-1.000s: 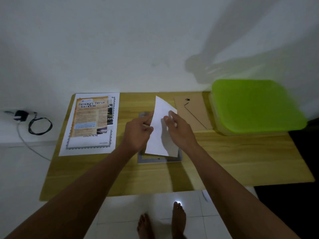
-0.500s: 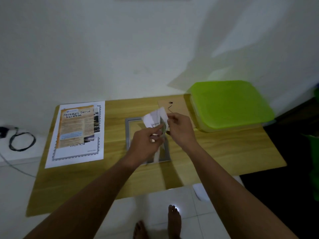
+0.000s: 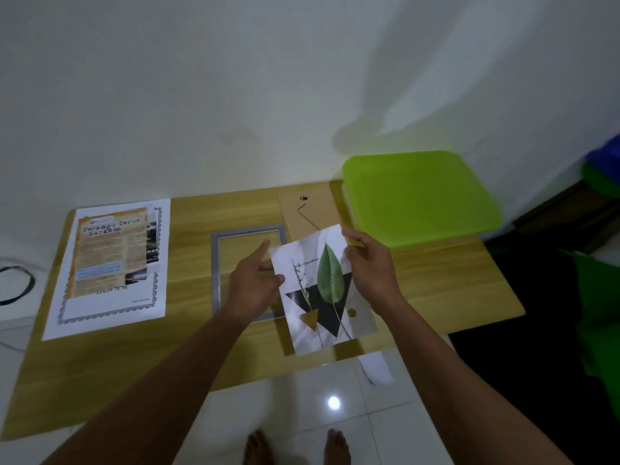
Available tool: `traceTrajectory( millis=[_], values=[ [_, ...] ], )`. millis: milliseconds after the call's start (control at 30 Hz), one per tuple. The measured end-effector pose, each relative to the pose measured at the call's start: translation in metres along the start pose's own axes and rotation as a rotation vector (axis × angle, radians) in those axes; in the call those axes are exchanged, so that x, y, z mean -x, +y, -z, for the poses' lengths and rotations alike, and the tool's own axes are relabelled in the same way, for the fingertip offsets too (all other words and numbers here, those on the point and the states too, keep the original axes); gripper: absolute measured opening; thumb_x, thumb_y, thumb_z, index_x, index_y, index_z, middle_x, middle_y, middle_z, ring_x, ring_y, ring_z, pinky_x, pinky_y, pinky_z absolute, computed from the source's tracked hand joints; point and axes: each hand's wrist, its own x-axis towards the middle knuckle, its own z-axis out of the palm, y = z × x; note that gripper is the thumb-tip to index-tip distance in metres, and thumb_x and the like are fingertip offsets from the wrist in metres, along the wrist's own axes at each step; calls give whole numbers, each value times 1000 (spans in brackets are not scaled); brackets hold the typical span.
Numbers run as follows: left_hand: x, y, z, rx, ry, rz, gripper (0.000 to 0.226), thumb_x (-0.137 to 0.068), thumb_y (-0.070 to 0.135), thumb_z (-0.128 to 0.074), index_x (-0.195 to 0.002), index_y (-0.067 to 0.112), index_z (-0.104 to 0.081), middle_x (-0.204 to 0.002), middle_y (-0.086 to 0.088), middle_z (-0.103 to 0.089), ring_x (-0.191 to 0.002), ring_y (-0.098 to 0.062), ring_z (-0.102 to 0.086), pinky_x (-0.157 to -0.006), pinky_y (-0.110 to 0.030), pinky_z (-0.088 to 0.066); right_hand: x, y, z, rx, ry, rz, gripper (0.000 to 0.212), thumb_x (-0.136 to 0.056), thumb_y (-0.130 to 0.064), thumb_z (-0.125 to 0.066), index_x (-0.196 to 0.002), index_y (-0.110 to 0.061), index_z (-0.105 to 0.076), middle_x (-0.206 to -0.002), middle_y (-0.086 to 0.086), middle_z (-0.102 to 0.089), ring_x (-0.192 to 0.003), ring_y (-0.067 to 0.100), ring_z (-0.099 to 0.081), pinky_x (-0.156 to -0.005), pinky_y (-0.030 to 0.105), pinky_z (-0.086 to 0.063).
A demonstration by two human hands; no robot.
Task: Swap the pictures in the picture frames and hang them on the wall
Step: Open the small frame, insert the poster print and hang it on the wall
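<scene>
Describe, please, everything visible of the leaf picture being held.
The leaf picture is a paper print: a green leaf, thin stems, dark and gold triangles and a gold dot on white-grey. It is face up, tilted, over the front edge of the table. The right hand pinches its upper right edge; the left hand holds its left edge.

Leaf picture (image 3: 322, 286) probably hides part of the frame (image 3: 248, 229).

On the light wooden table (image 3: 436, 297), the orange printed poster (image 3: 110, 263) lies at the left end, the grey rectangular picture frame (image 3: 248, 230) in the middle. The brown cardboard backing board (image 3: 312, 209) lies behind and right of the frame, just beside the green plastic lidded box (image 3: 419, 196) at the right rear. The leaf-print paper picture (image 3: 322, 290), between left hand (image 3: 251, 286) and right hand (image 3: 372, 266), overlaps the frame's right side.
</scene>
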Motion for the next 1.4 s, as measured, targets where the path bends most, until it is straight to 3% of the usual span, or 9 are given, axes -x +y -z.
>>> traceTrajectory(
  millis=[100, 233, 333, 467, 533, 667, 767, 933, 1400],
  values=[
    [0, -2, -25, 10, -4, 16, 84, -74, -6, -72, -145, 27, -41, -101, 0, -70, -87, -24, -70, -73, -49, -59, -1, 23, 18, 47, -57, -46, 39, -93, -3, -59, -127, -21, -63, -78, 0, -62, -68, 10, -56, -67, 25, -49],
    [-3, -12, -60, -38, -10, -22, 80, -77, -9, -70, -145, 21, -41, -89, 4, -64, -82, -25, -67, -76, -50, -58, -11, 61, 40, 136, -92, -95, 47, -87, -3, -65, -128, -25, -62, -90, 3, -69, -82, 18, -66, -75, 35, -55],
    [-8, -21, -82, -201, 1, -123, 78, -76, -6, -71, -145, 17, -42, -85, 2, -60, -79, -17, -58, -83, -44, -56, -18, 85, 52, 255, -90, -102, 46, -87, -5, -65, -128, -25, -62, -90, 0, -68, -79, 15, -63, -71, 27, -48],
    [-12, -25, -110, -375, 53, -237, 74, -74, -4, -72, -141, 6, -46, -102, -15, -70, -85, -16, -62, -78, -21, -47, -27, 108, 62, 371, -115, -52, 34, -87, -1, -62, -118, -15, -66, -92, 0, -68, -81, 15, -60, -70, 24, -43],
    [-11, -25, -121, -488, 34, -213, 71, -78, 5, -71, -143, 9, -43, -118, -17, -63, -99, -25, -63, -86, -32, -49, -31, 119, 65, 464, -136, 32, 24, -86, -2, -58, -105, -14, -66, -94, 4, -68, -85, 20, -60, -67, 25, -40],
    [3, -25, -136, -856, 8, -281, 58, -89, 27, -60, -144, 19, -44, -142, -3, -47, -126, -26, -45, -98, -37, -41, -29, 130, 69, 658, -219, 155, 44, -93, -15, -58, -136, -10, -53, -136, 11, -54, -125, 29, -46, -101, 34, -40],
    [10, -31, -141, -974, -44, -333, 58, -88, 36, -59, -142, 21, -45, -150, -1, -40, -137, -24, -32, -107, -38, -34, -23, 133, 71, 841, -314, 331, 45, -93, -25, -57, -135, -8, -54, -138, 14, -52, -130, 32, -41, -109, 46, -38],
    [9, -31, -140, -1026, -109, -352, 59, -90, 37, -58, -145, 20, -42, -155, -4, -32, -143, -26, -25, -112, -38, -28, -23, 142, 76, 999, -402, 382, 45, -94, -38, -51, -132, -14, -49, -134, 8, -48, -128, 28, -40, -100, 48, -39],
    [13, -21, -125, -907, -126, -366, 59, -93, 30, -60, -147, 16, -39, -155, -10, -31, -145, -26, -24, -114, -37, -25, -14, 111, 73, 921, -389, 324, 48, -98, -34, -53, -137, -6, -50, -143, 14, -46, -133, 30, -41, -110, 43, -37]
  ],
)
